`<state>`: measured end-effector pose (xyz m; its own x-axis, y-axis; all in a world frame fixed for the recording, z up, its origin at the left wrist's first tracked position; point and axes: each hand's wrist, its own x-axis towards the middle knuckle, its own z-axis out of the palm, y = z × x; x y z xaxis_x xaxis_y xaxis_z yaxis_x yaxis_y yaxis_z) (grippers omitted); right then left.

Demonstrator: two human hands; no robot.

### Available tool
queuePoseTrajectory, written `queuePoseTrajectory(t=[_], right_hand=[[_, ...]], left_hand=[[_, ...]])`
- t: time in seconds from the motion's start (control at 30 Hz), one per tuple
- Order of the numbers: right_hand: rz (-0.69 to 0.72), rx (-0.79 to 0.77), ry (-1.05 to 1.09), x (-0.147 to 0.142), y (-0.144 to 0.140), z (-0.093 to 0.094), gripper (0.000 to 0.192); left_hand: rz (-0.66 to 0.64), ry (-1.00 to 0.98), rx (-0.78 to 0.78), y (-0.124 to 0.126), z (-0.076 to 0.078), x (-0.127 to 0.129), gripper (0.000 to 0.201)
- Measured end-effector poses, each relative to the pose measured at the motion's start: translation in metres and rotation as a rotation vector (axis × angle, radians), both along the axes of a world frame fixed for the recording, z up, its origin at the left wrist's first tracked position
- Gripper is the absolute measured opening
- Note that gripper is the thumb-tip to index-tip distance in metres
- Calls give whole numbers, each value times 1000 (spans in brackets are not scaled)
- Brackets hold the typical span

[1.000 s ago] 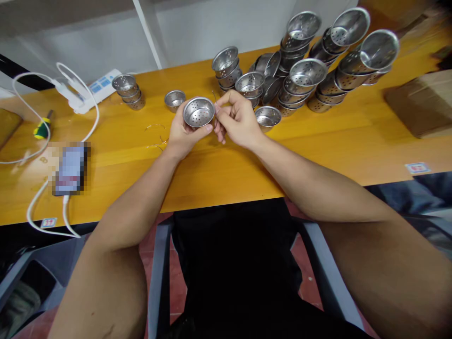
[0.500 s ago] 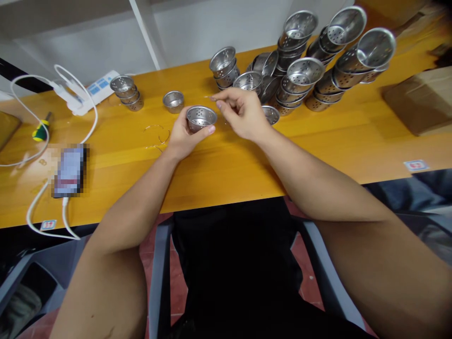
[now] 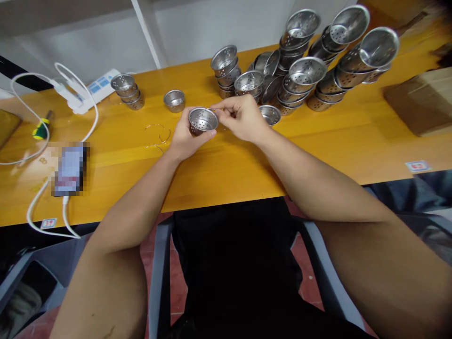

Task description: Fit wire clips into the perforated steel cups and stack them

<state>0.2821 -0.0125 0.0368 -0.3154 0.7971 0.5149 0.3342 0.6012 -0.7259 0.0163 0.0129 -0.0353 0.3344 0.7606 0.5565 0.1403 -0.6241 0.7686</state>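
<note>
My left hand (image 3: 185, 139) is wrapped round a perforated metal cup (image 3: 204, 120), its mouth tilted up and toward me. At the cup's right rim, my right hand (image 3: 242, 115) pinches a thin wire-like piece between thumb and forefinger. Most of that piece is hidden by the fingers. Thin curved wires (image 3: 158, 136) lie on the table left of my left hand. Just behind the held cup stands a single metal cup (image 3: 174, 101). Another cup (image 3: 270, 115) shows partly behind my right hand.
Leaning stacks of perforated cups (image 3: 307, 75) fill the back right. A short cup stack (image 3: 127, 92) stands by a white power strip (image 3: 97, 92) at the back left. A phone (image 3: 69, 169) on a cable and a screwdriver (image 3: 41, 128) lie left; a cardboard box (image 3: 420, 101) sits right.
My right hand has come down and left, bringing the thin piece to the cup's rim. The cup in my left hand has turned a little, showing more of its holed bottom.
</note>
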Motion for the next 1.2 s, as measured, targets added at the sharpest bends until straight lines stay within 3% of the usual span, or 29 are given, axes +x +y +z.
queuePoseTrajectory(t=[0.47,0.63,0.8,1.2], right_hand=[[-8,-28,-30,-6,-5,0,14],[-29,-54,-2,-11,-5,-3,7],[-64,-105,63,-21,-15,-1,21],[89,-197,264,-25,-18,10,21]], left_hand=[[-44,69,34,-3,1,-2,98],[9,59,-57,-18,23,4,105],[82,57,-125,-39,45,15,114],[98,23,-189,-47,49,16,95]])
